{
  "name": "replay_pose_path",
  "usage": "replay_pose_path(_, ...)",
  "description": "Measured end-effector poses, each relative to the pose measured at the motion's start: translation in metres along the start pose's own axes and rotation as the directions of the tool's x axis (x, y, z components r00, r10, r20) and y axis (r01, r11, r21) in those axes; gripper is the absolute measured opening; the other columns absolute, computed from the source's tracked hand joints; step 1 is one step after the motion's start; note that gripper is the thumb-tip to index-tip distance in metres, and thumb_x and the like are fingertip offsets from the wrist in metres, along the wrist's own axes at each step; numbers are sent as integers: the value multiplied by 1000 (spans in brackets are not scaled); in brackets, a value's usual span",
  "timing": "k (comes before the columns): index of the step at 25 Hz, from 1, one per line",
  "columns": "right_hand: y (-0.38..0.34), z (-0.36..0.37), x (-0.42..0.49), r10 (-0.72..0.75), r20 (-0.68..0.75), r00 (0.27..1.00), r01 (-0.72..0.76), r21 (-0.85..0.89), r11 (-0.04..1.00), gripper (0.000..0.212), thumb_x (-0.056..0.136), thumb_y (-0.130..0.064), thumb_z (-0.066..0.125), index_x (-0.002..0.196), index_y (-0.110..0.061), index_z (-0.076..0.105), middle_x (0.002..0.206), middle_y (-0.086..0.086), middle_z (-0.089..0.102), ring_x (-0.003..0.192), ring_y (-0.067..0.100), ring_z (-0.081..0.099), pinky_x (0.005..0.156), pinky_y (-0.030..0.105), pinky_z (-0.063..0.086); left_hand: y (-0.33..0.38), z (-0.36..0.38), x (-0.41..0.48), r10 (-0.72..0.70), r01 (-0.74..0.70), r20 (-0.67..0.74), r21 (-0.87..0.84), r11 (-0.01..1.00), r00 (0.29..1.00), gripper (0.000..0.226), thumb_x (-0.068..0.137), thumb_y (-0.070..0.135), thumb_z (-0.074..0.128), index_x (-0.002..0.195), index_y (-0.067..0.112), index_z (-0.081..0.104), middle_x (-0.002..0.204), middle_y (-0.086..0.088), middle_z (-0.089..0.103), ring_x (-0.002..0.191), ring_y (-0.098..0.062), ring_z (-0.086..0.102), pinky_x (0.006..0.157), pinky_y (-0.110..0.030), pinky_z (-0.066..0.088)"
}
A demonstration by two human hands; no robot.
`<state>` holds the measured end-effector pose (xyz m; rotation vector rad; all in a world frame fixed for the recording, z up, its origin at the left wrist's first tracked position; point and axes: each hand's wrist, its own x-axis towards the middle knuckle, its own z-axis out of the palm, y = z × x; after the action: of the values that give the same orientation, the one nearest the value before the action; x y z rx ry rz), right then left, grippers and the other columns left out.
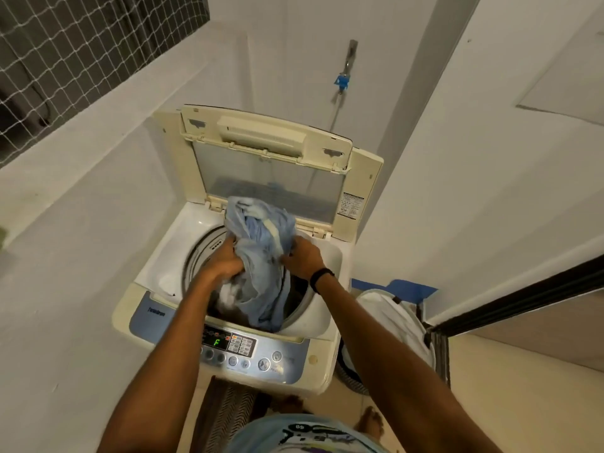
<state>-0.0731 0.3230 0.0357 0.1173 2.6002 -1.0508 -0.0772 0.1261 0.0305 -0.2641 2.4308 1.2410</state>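
A top-loading washing machine (163,253) stands in front of me with its lid (268,152) raised against the wall. Over its drum opening I hold a bunched light-blue garment (264,243). My left hand (225,263) grips the cloth on its left side, fingers curled into the fabric. My right hand (302,258), a black band on its wrist, grips the cloth's right side. The lower part of the garment hangs down into the drum, where darker laundry (228,295) shows dimly.
The control panel (242,349) at the machine's front edge shows a green lit "F". A white laundry basket (392,315) stands to the machine's right, beside a dark door frame (523,299). White walls close in left and right. A patterned mat (225,416) lies at my feet.
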Motion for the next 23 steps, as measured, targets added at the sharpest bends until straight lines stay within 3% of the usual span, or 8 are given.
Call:
replay_pose_path(4,44,3,-15,26,24,999,-27,52,998,24,96,-18,57,102,0,72,105,18,72,99,33,67,89,38,53,-29,21,0,-208,213,-92,55,975,974,71,81,24,77,141,5,46,139,-19,55,125,-36,54,103,-44,46)
replay_pose_path(8,89,-9,-39,161,-9,987,-156,207,966,23,97,-19,57,105,-3,72,106,16,74,98,30,69,91,41,55,-2,69,-8,-69,98,-214,127,987,974,38,86,29,68,120,11,65,121,-17,67,113,-35,62,97,-39,48)
replay_pose_path(10,119,-14,-54,258,-7,966,-244,297,923,21,97,-16,57,103,-1,72,103,17,75,96,32,70,91,43,55,22,109,-19,27,-12,-143,105,994,989,25,89,30,64,111,18,68,108,-11,71,101,-31,67,87,-36,54)
replay_pose_path(12,159,-19,-72,361,-18,933,-339,303,891,19,95,-16,58,82,-13,71,87,9,73,81,23,68,83,37,54,44,160,-36,84,-84,-22,14,996,996,20,90,23,65,109,20,68,101,-3,71,93,-22,67,78,-29,53)
replay_pose_path(13,180,-21,-83,413,-17,910,-392,286,875,24,95,-17,57,72,-22,65,80,3,68,75,18,62,79,33,50,52,188,-45,109,-109,39,-6,994,993,19,90,21,66,109,20,68,99,0,71,91,-19,67,78,-27,52)
replay_pose_path(15,224,-22,-103,519,29,854,-509,250,824,19,94,-22,55,76,-26,58,85,0,61,80,15,54,82,30,47,62,244,-63,115,-120,179,14,993,977,19,89,24,67,108,23,70,98,5,71,89,-13,67,80,-25,50)
replay_pose_path(20,347,-5,-122,705,217,675,-735,271,621,11,95,-24,52,89,-21,61,105,13,72,101,27,69,92,39,56,40,374,-60,-136,70,396,177,982,908,16,89,28,64,104,26,70,104,4,73,96,-15,66,83,-26,51)
replay_pose_path(23,440,22,-95,735,255,628,-778,219,589,22,94,-20,50,74,-21,58,89,9,67,91,25,67,79,30,51,3,453,-16,-267,173,407,254,952,873,18,88,25,64,105,22,69,107,0,73,99,-17,66,85,-25,50)
